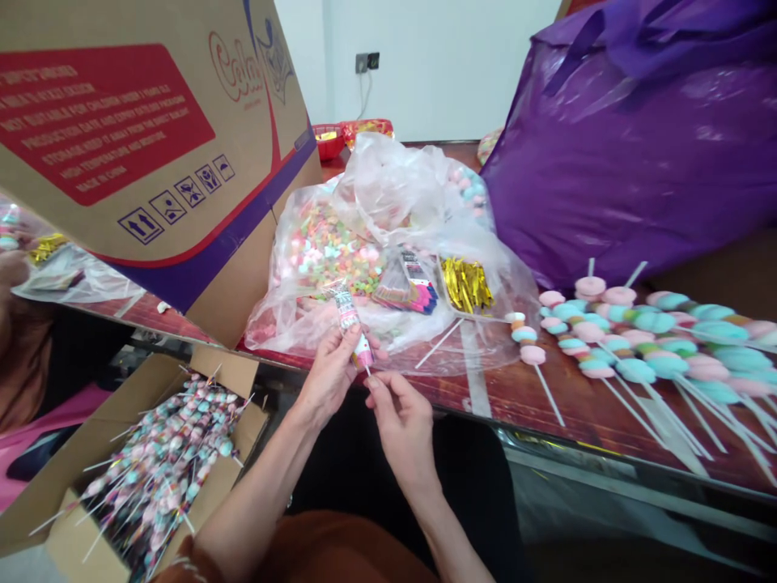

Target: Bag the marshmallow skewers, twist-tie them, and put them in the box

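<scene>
A: Hands, what state?

B: Left hand (328, 376) closed round the lower part of a wrapped skewer (350, 324), thumb and fingers clamped on the sleeve. Right hand (401, 417) just beneath it, fingertips pinched at the bare stick end poking out of the bottom. The two hands nearly touch.

A: Where does the skewer sit?

B: Held up in the air, tilted a little to the left, over the near edge of the bench (515, 397). Its top points toward the clear plastic bag (376, 186) of mixed pastel sweets right behind it.

A: Other things on the bench?

B: A pack of printed sleeves (406, 283) lies on the plastic, with a small tray of gold twist ties (466, 283) just beside it. To the right, a row of unwrapped marshmallow skewers (643, 340), pink and blue, sticks pointing toward the near edge. Behind those, a big purple bag (625, 138).

A: Left side?

B: A large printed carton (151, 138), tipped, leaning over the bench corner. Below it on the floor, an open cardboard box (236, 374) full of wrapped skewers.
</scene>
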The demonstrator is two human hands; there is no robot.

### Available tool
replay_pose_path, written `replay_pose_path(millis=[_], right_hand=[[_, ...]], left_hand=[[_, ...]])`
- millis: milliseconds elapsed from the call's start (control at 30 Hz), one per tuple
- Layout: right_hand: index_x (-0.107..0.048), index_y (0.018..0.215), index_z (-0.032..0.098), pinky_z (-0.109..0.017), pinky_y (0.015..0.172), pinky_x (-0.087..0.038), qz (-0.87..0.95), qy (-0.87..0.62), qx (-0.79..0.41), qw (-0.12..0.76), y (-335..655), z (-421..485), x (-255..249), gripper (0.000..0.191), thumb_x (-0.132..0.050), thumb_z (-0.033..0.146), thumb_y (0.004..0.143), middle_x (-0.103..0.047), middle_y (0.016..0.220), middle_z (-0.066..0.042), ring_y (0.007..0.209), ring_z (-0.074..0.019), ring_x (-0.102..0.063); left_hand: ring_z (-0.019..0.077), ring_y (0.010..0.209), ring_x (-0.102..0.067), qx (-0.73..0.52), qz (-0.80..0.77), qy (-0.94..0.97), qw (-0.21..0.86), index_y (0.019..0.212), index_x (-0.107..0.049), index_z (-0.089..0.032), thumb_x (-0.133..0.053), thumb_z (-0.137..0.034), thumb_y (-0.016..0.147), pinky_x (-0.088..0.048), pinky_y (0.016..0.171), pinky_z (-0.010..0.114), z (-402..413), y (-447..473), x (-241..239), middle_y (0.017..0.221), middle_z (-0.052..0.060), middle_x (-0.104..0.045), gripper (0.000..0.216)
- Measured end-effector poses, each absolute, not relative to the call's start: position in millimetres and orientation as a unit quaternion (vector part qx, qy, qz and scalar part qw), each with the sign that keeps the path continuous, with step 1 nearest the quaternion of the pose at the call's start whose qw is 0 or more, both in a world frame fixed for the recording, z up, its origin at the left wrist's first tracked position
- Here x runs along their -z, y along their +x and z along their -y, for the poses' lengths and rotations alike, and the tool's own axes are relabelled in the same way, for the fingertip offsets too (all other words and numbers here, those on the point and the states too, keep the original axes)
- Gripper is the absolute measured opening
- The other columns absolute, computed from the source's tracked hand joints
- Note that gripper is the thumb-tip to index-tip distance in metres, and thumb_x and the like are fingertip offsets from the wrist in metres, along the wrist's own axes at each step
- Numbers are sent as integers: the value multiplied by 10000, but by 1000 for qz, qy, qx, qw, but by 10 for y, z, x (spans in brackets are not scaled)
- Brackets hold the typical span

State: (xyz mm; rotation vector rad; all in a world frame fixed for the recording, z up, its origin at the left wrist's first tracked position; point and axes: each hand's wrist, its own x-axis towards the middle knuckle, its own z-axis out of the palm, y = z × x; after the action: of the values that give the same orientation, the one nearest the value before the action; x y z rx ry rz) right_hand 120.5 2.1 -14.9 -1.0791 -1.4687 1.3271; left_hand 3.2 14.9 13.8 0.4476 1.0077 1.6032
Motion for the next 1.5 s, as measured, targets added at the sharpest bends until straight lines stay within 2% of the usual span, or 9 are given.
replay_pose_path(millis=[133, 300, 467, 667, 833, 1100, 1267, 1400, 1500], right_hand=[[-629, 779, 178, -215, 464, -356, 552, -431, -569, 431, 1151, -8, 134, 311, -565, 447, 919, -537, 619, 25, 495, -97, -425], [-643, 778, 178, -210, 420, -332, 553, -404, -625, 375, 1327, 114, 133, 342, -587, 492, 902, -538, 587, 21, 454, -94, -416], [-608, 715, 178, -214, 427, -283, 537, -412, -627, 385, 1348, 138, 175, 365, -596, 501, 884, -474, 535, 36, 446, -89, -361], [-518, 641, 195, -219, 407, -234, 544, -381, -622, 416, 1241, 130, 281, 405, -563, 503, 900, -441, 514, 38, 438, -90, -340], [-531, 677, 196, -222, 393, -203, 548, -360, -620, 431, 1245, 121, 312, 410, -535, 533, 909, -426, 519, 44, 430, -88, -320], [-488, 632, 199, -221, 422, -234, 539, -373, -587, 476, 1352, 199, 168, 397, -538, 467, 921, -410, 519, 52, 446, -85, -323], [-544, 696, 196, -226, 490, -337, 577, -351, -589, 445, 1394, 165, 51, 335, -499, 409, 950, -489, 557, 37, 493, -105, -423], [-655, 920, 201, -253, 660, -452, 579, -349, -581, 453, 1405, 67, -18, 211, -590, 401, 915, -652, 806, -15, 708, -153, -577], [-630, 740, 184, -242, 588, -418, 484, -342, -639, 491, 1330, -1, -67, 296, -647, 448, 873, -598, 653, 0, 605, -131, -524]], left_hand=[[198, 733, -717, -662, -426, 200, 583, 916, -631, -151, -779, -460, 769, -459, 476, 203, -106, 11, -164, 842, 61, -713, 373], [186, 758, -720, -671, -426, 194, 574, 928, -655, -138, -801, -462, 749, -527, 629, 240, -86, 3, -167, 848, 68, -717, 397], [205, 784, -727, -652, -421, 186, 602, 876, -686, -139, -827, -461, 718, -552, 737, 299, -26, 52, -173, 857, 79, -723, 385], [235, 841, -731, -661, -446, 174, 578, 857, -703, -138, -841, -485, 691, -560, 784, 330, 43, 83, -181, 842, 87, -721, 409], [245, 874, -730, -657, -438, 187, 584, 915, -699, -154, -857, -394, 699, -560, 783, 330, 55, 154, -235, 897, 97, -737, 360], [264, 867, -720, -641, -410, 245, 601, 852, -702, -133, -794, -386, 772, -540, 652, 293, 159, 293, -246, 846, 120, -742, 281], [156, 601, -629, -631, -428, 268, 589, 882, -716, -115, -786, -409, 764, -405, 429, 217, 188, 298, -293, 818, 101, -737, 325], [109, 605, -581, -660, -441, 267, 546, 921, -737, -126, -799, -349, 760, -415, 493, 196, 167, 356, -260, 750, 50, -709, 282], [83, 516, -507, -655, -431, 276, 556, 934, -736, -131, -787, -359, 779, -394, 485, 194, 165, 351, -251, 599, -5, -615, 281]])
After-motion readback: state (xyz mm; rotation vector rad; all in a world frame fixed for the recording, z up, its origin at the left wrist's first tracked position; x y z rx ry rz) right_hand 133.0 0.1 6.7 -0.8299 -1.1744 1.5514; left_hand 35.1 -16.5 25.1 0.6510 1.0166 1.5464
